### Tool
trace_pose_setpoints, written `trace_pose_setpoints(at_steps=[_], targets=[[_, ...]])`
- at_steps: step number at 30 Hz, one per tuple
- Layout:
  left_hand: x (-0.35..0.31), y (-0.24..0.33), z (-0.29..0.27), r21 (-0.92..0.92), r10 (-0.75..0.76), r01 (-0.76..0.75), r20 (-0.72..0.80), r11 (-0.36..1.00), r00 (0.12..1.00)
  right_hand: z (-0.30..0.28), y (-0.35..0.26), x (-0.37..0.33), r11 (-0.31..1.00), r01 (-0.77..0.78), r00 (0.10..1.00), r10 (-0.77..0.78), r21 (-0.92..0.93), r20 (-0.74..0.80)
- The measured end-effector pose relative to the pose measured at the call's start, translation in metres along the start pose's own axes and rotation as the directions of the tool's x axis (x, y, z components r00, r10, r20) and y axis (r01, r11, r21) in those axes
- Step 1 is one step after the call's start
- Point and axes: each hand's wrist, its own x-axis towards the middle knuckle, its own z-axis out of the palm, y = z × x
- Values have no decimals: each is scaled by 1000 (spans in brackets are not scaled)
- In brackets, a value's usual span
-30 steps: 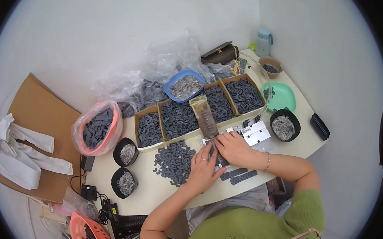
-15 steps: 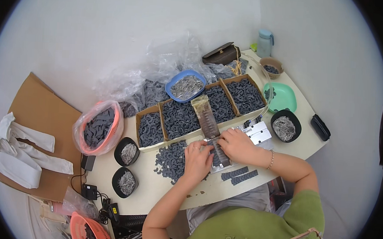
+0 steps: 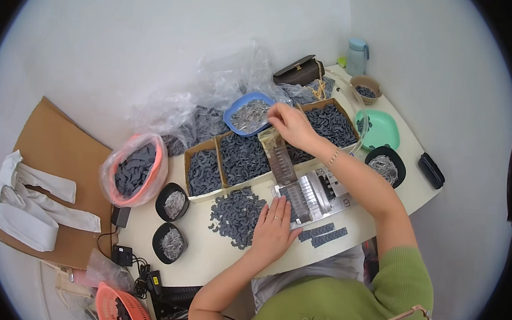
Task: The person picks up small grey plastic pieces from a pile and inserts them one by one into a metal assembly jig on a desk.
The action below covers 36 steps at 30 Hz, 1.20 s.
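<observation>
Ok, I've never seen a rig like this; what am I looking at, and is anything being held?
There is no robot: these are a person's two bare hands. One view, from the left of two wide fisheye cameras worn on the head, looks down, so straight edges bend. The left hand rests at the left edge of a metal fixture on the table. The right hand is at the blue tray of thin metal pins; whether its fingers hold one is too small to tell. Nearby are a divided cardboard box of dark gray pieces, a loose pile of similar pieces, and, farther left, two black bowls of pins.
</observation>
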Motion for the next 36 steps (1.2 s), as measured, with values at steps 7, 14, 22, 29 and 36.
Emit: trace_pose_setpoints(at_steps=[7,14,22,29,36], targets=[[17,-25,-2,-51,-114,109,-97,993,989,6,-5,-15,993,-51,981,69,-105,180],[1,-44,-22,-59,-191,183,-182,981,965,-39,-58,-139,597,717,695,-652,-359,304],[-2,-40,-31,-101,-156,142,-147,985,977,-22,-75,-196,577,700,712,-511,-422,481],[-9,-38,-26,-134,-126,108,-130,985,984,-21,-72,-198,574,700,713,-524,-424,467],[-5,-22,-13,-212,81,-115,-162,970,983,-33,-41,-137,787,519,854,-498,-335,152]])
